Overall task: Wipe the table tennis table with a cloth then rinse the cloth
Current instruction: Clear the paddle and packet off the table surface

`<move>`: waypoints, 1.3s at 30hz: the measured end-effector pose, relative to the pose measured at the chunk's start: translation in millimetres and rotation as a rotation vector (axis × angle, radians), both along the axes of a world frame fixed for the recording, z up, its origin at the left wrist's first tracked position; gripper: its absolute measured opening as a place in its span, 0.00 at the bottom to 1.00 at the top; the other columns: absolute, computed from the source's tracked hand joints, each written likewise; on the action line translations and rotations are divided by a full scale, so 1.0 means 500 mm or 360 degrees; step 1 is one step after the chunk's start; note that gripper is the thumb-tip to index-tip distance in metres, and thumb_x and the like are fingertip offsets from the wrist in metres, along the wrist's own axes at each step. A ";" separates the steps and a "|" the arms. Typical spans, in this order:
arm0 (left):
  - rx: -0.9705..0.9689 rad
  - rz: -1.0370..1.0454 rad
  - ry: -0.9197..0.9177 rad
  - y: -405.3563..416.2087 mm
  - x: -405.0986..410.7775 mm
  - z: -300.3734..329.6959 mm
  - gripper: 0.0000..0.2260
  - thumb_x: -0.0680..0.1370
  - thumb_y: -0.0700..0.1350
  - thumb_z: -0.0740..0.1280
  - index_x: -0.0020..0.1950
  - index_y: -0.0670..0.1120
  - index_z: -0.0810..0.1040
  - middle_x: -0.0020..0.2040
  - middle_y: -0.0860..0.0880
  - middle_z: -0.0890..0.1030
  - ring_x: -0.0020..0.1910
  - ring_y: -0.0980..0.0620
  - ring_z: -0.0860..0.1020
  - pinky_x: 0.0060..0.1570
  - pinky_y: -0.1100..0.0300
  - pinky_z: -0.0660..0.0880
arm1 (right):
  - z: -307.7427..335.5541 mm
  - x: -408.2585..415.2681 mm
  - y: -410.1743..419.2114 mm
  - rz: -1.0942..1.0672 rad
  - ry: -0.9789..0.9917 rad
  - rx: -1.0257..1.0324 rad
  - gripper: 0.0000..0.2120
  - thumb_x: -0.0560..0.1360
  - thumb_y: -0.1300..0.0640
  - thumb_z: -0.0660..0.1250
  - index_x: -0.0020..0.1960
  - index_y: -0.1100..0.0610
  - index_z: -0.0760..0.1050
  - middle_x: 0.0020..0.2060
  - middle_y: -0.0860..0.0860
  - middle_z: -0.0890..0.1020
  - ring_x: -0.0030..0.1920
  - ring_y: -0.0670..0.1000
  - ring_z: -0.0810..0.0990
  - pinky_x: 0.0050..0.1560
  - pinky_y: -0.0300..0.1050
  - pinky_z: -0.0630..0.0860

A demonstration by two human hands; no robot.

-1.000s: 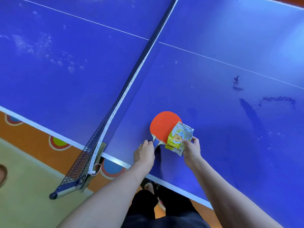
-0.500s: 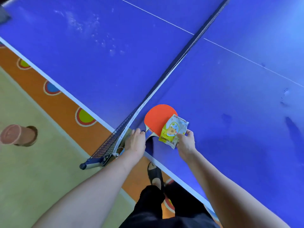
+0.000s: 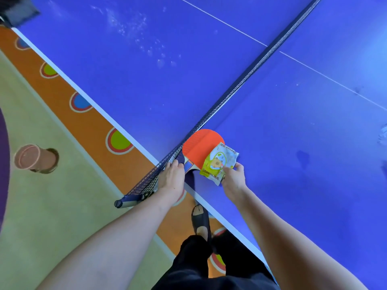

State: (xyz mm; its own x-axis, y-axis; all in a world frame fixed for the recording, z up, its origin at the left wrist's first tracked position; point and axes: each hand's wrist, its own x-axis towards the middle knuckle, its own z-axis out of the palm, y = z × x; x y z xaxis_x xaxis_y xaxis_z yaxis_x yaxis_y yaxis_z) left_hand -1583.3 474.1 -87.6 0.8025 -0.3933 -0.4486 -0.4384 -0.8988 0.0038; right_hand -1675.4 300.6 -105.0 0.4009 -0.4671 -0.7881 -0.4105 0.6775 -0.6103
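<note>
The blue table tennis table (image 3: 293, 126) fills most of the head view, with pale smears on its far left half and dark wet marks at the right. A red paddle (image 3: 198, 148) lies near the table's near edge beside the net (image 3: 247, 78). My left hand (image 3: 172, 181) grips the paddle's handle. My right hand (image 3: 234, 181) pinches a yellow and white packet (image 3: 217, 162) that overlaps the paddle's blade. No cloth is visible.
The net post (image 3: 129, 203) sticks out past the table edge by my left wrist. A pink cup-like object (image 3: 33, 159) stands on the floor at left. An orange floor strip with coloured circles (image 3: 118, 141) runs beside the table. My sandalled foot (image 3: 201, 221) is below the edge.
The paddle and packet have slid left along the near edge until the blade reaches the net. Both hands kept their hold, and the view has swung left, bringing the floor and the pink object into view.
</note>
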 end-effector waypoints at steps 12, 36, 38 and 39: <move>-0.0083 0.0058 0.0036 0.014 -0.006 -0.006 0.12 0.79 0.42 0.67 0.62 0.47 0.72 0.60 0.47 0.74 0.59 0.46 0.75 0.48 0.52 0.77 | 0.002 -0.079 -0.011 -0.0161 0.0037 0.0008 0.10 0.82 0.62 0.65 0.59 0.50 0.71 0.59 0.58 0.83 0.52 0.61 0.88 0.48 0.61 0.85; 0.0028 0.0002 0.0016 0.000 -0.005 0.014 0.12 0.80 0.40 0.67 0.62 0.47 0.71 0.60 0.48 0.76 0.57 0.44 0.79 0.45 0.52 0.75 | 0.000 -0.135 0.027 0.0357 0.0465 -0.0406 0.07 0.78 0.56 0.74 0.50 0.53 0.76 0.38 0.55 0.86 0.33 0.49 0.85 0.43 0.45 0.83; 0.0051 0.0002 0.0012 -0.001 -0.006 0.015 0.12 0.80 0.41 0.67 0.63 0.47 0.71 0.60 0.48 0.76 0.57 0.45 0.79 0.44 0.52 0.73 | 0.001 -0.136 0.026 0.0365 0.0471 -0.0403 0.07 0.78 0.56 0.74 0.50 0.53 0.76 0.39 0.54 0.87 0.33 0.49 0.85 0.41 0.44 0.82; 0.0056 0.0008 0.0017 -0.002 -0.005 0.017 0.13 0.80 0.42 0.67 0.64 0.47 0.71 0.60 0.49 0.76 0.58 0.46 0.79 0.43 0.53 0.72 | 0.001 -0.137 0.026 0.0374 0.0474 -0.0399 0.07 0.77 0.56 0.75 0.50 0.53 0.76 0.40 0.53 0.87 0.33 0.48 0.85 0.40 0.43 0.82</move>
State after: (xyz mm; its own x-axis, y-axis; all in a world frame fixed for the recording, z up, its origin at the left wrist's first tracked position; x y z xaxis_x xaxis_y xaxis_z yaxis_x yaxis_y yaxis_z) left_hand -1585.8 473.0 -79.2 0.7995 -0.3733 -0.4706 -0.4341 -0.9006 -0.0231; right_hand -1743.7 313.4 -104.4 0.2919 -0.5816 -0.7593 -0.7178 0.3915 -0.5758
